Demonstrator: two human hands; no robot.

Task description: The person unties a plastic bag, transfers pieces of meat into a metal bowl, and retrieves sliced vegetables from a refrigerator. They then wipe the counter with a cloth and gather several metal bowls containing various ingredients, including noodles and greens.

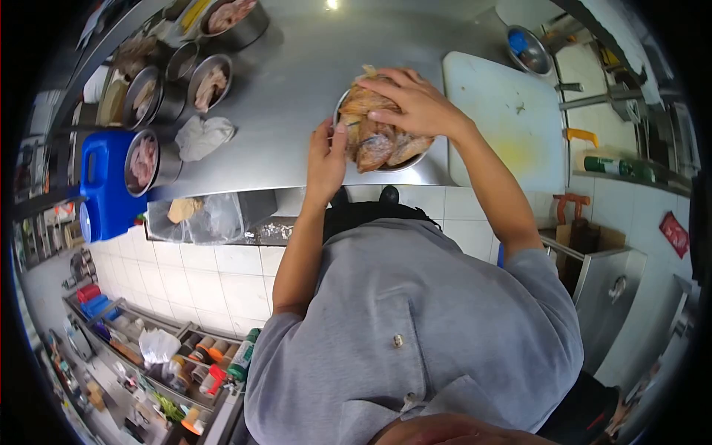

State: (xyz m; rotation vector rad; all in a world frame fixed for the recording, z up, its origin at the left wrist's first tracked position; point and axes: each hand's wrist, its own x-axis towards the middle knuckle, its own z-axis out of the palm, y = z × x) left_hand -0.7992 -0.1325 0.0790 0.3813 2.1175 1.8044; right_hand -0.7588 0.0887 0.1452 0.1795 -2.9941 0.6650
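Note:
A round metal bowl (417,161) heaped with browned pieces of meat (374,147) stands near the front edge of the steel table. My left hand (326,156) grips the bowl's left side, thumb up by the rim, its other fingers partly hidden. Spread over the top of the pile, my right hand (415,100) touches the meat with its fingers stretched out and apart. Most of the bowl's rim is hidden by the meat and my hands.
A white cutting board (504,126) lies to the right, with a metal bowl (529,50) behind it. At left are several metal pots of raw meat, a crumpled white cloth (205,138) and a blue jerrycan (111,185). Below the edge sits a lined bin (222,216).

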